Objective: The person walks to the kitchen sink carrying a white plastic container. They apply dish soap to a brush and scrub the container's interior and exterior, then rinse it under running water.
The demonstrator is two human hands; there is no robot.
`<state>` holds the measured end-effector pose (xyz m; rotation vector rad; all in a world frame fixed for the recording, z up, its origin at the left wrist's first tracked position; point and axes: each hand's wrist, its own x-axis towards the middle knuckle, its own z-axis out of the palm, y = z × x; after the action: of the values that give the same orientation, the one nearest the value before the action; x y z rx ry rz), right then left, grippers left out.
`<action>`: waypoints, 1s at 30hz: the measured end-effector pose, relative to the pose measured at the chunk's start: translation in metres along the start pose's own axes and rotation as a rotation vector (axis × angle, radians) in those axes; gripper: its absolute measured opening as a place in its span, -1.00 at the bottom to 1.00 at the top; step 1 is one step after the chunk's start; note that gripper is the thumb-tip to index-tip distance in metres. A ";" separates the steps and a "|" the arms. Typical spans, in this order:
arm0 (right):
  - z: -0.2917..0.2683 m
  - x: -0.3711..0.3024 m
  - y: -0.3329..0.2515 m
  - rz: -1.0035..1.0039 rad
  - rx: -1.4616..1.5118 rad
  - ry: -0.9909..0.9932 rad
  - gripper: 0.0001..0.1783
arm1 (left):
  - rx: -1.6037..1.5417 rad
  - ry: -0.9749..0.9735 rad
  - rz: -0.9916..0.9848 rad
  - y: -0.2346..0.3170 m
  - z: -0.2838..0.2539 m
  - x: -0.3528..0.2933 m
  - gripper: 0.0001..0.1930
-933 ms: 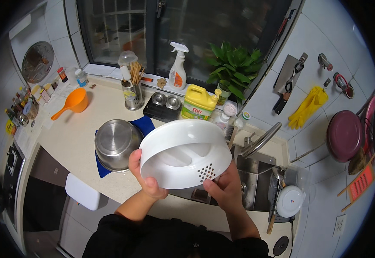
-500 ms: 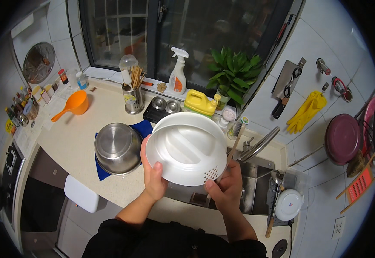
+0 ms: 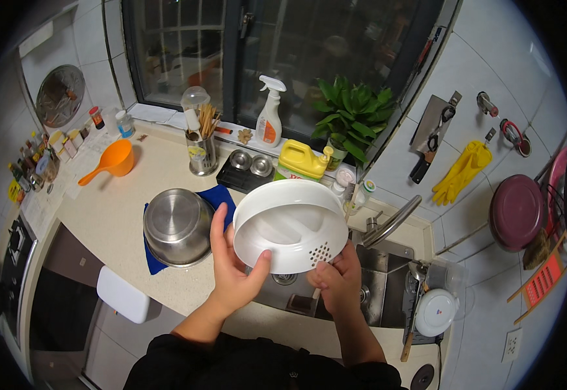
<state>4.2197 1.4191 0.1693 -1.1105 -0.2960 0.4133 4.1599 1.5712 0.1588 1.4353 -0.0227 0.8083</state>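
Over the sink [image 3: 384,279] I hold a white plastic washing bowl [image 3: 283,253], tilted so that its inside faces me. A raised ridge crosses the inside, and a patch of small drain holes sits at its lower right. My left hand [image 3: 235,273] grips the left side, thumb on the near rim and fingers spread along the outer wall. My right hand [image 3: 339,276] grips the lower right edge beside the holes. A thin brush handle [image 3: 350,203] shows past the bowl's right side; most of the brush is hidden, and whether my right hand holds it I cannot tell.
Left of the bowl, an upturned steel pot [image 3: 178,227] rests on a blue cloth [image 3: 155,262]. Behind stand a yellow jug [image 3: 303,160], a spray bottle [image 3: 270,114] and a utensil holder [image 3: 201,155]. The faucet [image 3: 394,221] juts in at the right, near a dish rack [image 3: 420,325].
The bowl has turned and tipped, showing less of its inside, and moved slightly right. My left fingers have spread more; the brush is now less visible.
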 end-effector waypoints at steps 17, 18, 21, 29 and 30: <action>-0.008 0.015 0.017 -0.017 -0.272 0.008 -0.62 | -0.479 -0.015 -0.500 -0.043 0.001 -0.011 -0.63; -0.008 0.017 0.019 -0.003 -0.229 -0.004 -0.62 | -0.524 0.028 -0.502 -0.041 0.005 -0.011 -0.64; 0.010 0.014 0.036 0.010 -0.105 0.026 -0.64 | -0.644 0.115 -0.527 -0.053 0.023 -0.019 -0.69; -0.022 -0.008 0.020 -0.266 -0.454 0.124 -0.59 | -1.011 0.126 -0.640 -0.039 0.004 0.011 -0.61; -0.024 -0.021 0.012 -0.240 -0.657 0.059 -0.59 | -1.006 0.143 -0.625 -0.044 0.001 0.012 -0.60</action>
<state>4.2088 1.3949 0.1476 -1.7017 -0.5279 0.0597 4.1914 1.5791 0.1271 0.3749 0.1107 0.2748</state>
